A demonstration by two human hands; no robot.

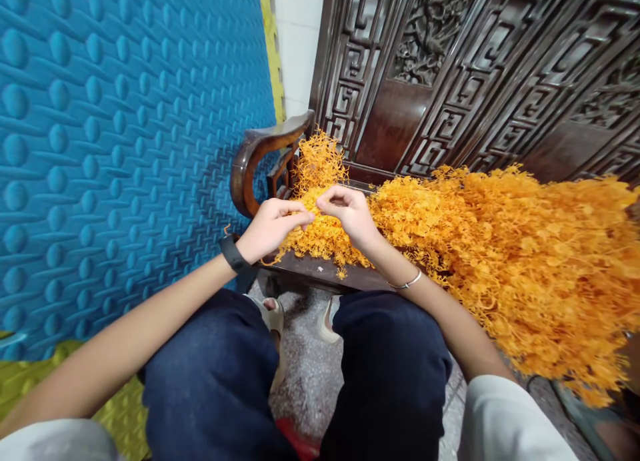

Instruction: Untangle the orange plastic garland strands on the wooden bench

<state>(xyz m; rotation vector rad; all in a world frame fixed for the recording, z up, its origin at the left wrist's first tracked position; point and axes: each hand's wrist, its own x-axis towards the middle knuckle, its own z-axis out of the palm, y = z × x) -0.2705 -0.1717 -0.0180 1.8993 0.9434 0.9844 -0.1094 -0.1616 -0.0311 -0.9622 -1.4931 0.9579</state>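
My left hand (pixel 273 226) and my right hand (pixel 350 214) meet over a small heap of orange plastic sprigs (pixel 320 238) at the left end of a dark carved wooden bench (pixel 305 269). Both hands have their fingers pinched together on one orange sprig (pixel 313 208) held between them. A black band sits on my left wrist and a thin silver bangle on my right wrist. A much larger pile of the same orange sprigs (pixel 525 248) covers the bench seat to the right of my hands.
A blue foam mat with raised bumps (pixel 125 128) stands upright at left, with a yellow-green mat (pixel 120 414) at its foot. The bench's curved armrest (pixel 260 151) and carved backrest (pixel 450 68) rise behind. My knees in dark trousers are below, over a speckled floor (pixel 310 374).
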